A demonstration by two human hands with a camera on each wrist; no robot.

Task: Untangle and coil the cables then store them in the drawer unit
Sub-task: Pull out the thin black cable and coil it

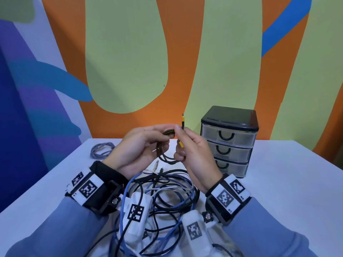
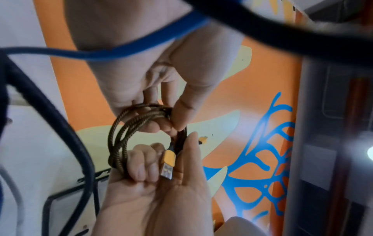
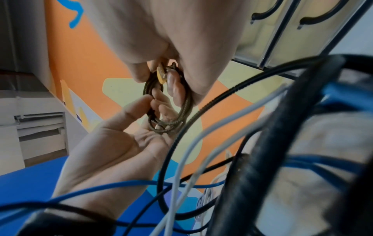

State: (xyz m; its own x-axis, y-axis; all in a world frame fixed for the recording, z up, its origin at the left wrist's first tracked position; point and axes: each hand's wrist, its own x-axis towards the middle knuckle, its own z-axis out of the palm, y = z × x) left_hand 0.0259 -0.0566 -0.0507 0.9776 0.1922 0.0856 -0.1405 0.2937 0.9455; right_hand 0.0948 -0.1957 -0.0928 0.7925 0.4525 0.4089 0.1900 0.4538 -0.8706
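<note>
Braided brown-and-black cable (image 1: 168,145), wound into a small coil, hangs in the air between both hands above the white table (image 1: 278,182). The left hand (image 1: 137,147) has its fingers and thumb curled round one side of the coil, pinching the bundled loops at the top. The right hand (image 1: 193,154) closes its curled fingers on the other side; in the left wrist view the yellow USB plug (image 2: 168,161) lies against this hand's palm, beside the curled fingers. The cable's other yellow-sleeved end (image 1: 182,121) sticks upright above the right thumb.

At the right of the table, just behind the right hand, stands the drawer unit (image 1: 230,141): a black top and frame with three clear drawers stacked one over another, each with a black curved handle. All three drawers are pushed in. Their fronts are translucent and hazy; whether anything lies inside them cannot be told.

On the table near the person sits a tangle of cables (image 1: 167,199), blue, black and white strands looped over one another, partly under the wrists. A grey cable (image 1: 101,150), loosely coiled, lies apart at the far left of the table, beyond the left hand. Behind the table rises a wall (image 1: 130,52) painted in orange, pale green and blue shapes.
</note>
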